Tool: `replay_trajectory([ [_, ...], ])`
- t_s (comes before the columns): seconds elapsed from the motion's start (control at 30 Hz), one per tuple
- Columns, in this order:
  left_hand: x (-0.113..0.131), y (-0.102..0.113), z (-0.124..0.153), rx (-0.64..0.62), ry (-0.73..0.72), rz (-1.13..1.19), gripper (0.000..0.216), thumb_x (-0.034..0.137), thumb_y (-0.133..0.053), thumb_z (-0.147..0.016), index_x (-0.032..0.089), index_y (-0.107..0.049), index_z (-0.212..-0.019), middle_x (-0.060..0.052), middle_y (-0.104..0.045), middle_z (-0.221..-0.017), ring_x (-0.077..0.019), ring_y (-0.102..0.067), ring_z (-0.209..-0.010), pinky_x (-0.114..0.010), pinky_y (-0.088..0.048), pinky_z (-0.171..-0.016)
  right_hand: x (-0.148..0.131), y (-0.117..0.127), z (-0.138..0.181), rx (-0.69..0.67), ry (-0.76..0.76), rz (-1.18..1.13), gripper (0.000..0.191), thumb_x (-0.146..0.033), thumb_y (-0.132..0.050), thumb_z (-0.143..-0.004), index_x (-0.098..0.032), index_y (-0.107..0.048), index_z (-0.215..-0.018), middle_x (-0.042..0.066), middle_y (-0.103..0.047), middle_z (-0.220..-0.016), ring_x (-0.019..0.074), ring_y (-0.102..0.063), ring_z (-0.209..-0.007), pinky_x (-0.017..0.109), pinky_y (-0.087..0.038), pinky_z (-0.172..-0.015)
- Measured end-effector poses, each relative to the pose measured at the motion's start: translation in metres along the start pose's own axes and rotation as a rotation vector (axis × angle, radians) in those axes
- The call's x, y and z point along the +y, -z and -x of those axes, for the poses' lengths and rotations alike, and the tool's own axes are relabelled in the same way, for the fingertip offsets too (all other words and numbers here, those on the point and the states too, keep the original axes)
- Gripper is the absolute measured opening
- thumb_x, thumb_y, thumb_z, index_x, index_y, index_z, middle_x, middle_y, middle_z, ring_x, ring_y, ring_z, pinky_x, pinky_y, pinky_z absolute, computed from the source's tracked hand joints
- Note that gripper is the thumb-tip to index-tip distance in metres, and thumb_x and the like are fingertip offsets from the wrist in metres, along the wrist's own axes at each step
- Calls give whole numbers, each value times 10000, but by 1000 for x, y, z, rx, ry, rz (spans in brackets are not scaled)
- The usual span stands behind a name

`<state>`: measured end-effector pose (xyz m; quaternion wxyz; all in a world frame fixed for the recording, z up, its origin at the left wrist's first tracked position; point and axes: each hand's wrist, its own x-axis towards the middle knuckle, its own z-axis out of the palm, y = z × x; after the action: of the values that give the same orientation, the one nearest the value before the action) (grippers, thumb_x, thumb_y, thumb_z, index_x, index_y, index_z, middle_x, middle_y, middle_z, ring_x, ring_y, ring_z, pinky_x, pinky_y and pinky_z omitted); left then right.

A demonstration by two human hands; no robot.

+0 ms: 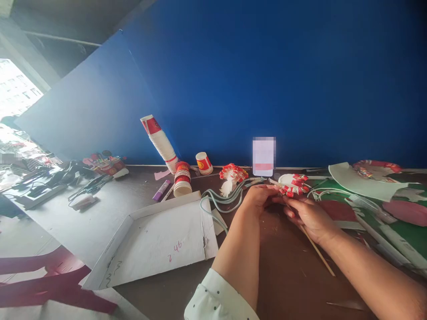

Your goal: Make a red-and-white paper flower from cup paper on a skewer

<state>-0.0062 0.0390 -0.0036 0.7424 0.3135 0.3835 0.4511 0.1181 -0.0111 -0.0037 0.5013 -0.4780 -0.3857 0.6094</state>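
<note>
My left hand (262,195) pinches the near left side of a red and white cut paper cup (294,184), its strips curled outward like petals. From the right, my right hand (308,215) closes on a thin wooden stick (318,251), which slants down toward me from beneath the palm. The stick's upper end is hidden by my fingers, so I cannot tell whether it touches the cup. A similar curled paper-cup flower (232,178) lies to the left of my hands.
Stacked paper cups (163,146) lean against the blue partition (267,80), near a single cup (204,163) and a purple glue stick (161,190). A shallow white box lid (156,240) lies left. Pale cables (230,202) curve behind my left wrist. Paper scraps cover a green mat (376,224).
</note>
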Motion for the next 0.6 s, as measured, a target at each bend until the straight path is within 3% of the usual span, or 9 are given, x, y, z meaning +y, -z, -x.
replay_trajectory([
  [0.17, -1, 1, 1, -7, -12, 1, 176, 122, -797, -597, 81, -670, -711, -40, -647, -663, -98, -587, -567, -247, -469, -662, -1, 0, 1, -14, -6, -4, 361, -332, -712, -645, -224, -701, -990, 67, -709, -816, 43, -354, -445, 148, -169, -357],
  [0.33, -1, 1, 0, -20, 1, 0, 186, 139, -805, -595, 78, -669, -705, -48, -647, -662, -110, -596, -581, -251, -472, -653, 1, 0, 0, -18, -1, -9, 322, -337, -717, -645, -196, -698, -933, 72, -705, -816, 38, -358, -449, 140, -170, -350],
  [0.6, 4, -1, 5, -33, 33, -52, 139, 172, -738, -743, 89, -686, -842, -67, -685, -777, -105, -632, -653, -247, -509, -727, 3, 6, -7, 99, 18, -99, 269, -263, -745, -617, -209, -666, -868, -8, -606, -673, 36, -379, -444, 121, -203, -339],
])
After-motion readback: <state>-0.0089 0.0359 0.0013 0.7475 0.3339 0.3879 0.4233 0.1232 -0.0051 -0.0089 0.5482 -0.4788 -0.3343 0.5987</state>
